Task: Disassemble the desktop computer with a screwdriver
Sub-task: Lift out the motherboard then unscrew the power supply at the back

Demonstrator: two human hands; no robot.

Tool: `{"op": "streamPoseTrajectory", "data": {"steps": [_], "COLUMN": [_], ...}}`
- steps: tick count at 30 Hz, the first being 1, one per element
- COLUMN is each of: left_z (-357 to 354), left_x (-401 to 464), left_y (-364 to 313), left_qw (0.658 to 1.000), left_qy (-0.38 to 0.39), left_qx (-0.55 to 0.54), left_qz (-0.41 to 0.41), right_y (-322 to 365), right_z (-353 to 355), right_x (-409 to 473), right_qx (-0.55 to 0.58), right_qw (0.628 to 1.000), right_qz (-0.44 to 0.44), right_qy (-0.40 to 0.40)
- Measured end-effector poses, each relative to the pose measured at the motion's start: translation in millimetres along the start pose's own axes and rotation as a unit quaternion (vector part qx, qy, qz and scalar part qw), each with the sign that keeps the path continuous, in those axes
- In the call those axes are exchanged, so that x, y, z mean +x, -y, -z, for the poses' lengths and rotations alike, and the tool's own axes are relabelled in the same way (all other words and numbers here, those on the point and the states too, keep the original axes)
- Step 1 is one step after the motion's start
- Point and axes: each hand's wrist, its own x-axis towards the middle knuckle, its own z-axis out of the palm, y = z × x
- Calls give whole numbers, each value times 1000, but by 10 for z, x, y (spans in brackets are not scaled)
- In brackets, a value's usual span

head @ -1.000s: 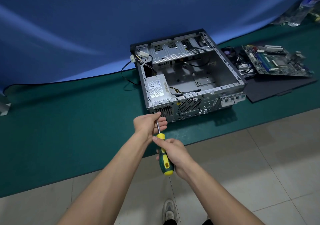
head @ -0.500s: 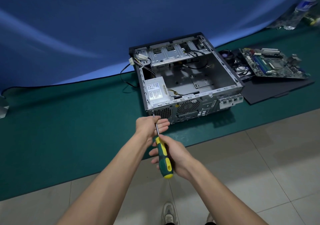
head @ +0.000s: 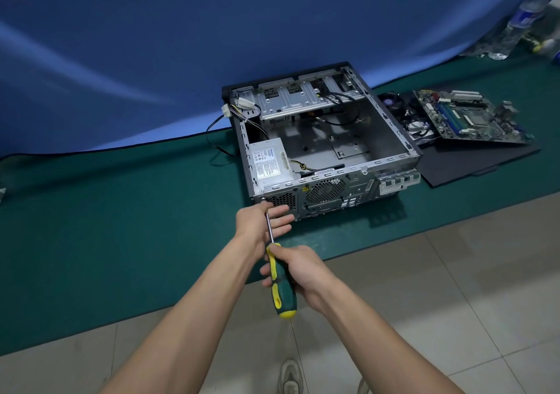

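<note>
The open desktop case (head: 391, 163) lies on a green mat, its rear panel facing me. A silver power supply (head: 269, 163) sits in its near-left corner. My right hand (head: 306, 272) grips the green-and-yellow handle of the screwdriver (head: 283, 290). The steel shaft runs up and left to a screw (head: 263, 198) at the rear panel's upper-left corner, next to the power supply grille. My left hand (head: 257, 221) lies under the shaft just below the tip and steadies it, its fingers stretched out to the right.
A removed motherboard (head: 466, 118) and a cooler fan (head: 394, 102) lie on a black side panel (head: 478, 160) to the right of the case. Loose cables (head: 224, 139) hang out of the case's left side. Plastic bottles (head: 521, 21) stand at the far right. Tiled floor and my shoe (head: 289, 375) are below.
The screwdriver tip has risen to the corner screw on the rear panel. My left hand's fingers have uncurled from around the shaft and now lie straight beneath it.
</note>
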Motion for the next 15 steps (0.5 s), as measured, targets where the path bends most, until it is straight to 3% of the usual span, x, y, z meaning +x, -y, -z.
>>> {"op": "streamPoseTrajectory", "data": {"steps": [4, 7, 15], "left_z": [-24, -49, -124], "left_x": [50, 64, 87], "left_y": [-65, -68, 26], "left_qw": [997, 993, 990], "left_qy": [-56, -79, -112], "left_qx": [-52, -82, -76], "left_qz": [-1, 5, -44], "right_y": [8, 17, 57], "right_z": [-32, 47, 203], "right_x": [23, 61, 58], "right_qx": [-13, -148, -374], "right_qw": [996, 975, 908], "right_qz": [35, 58, 50], "right_qy": [-80, -153, -183]}}
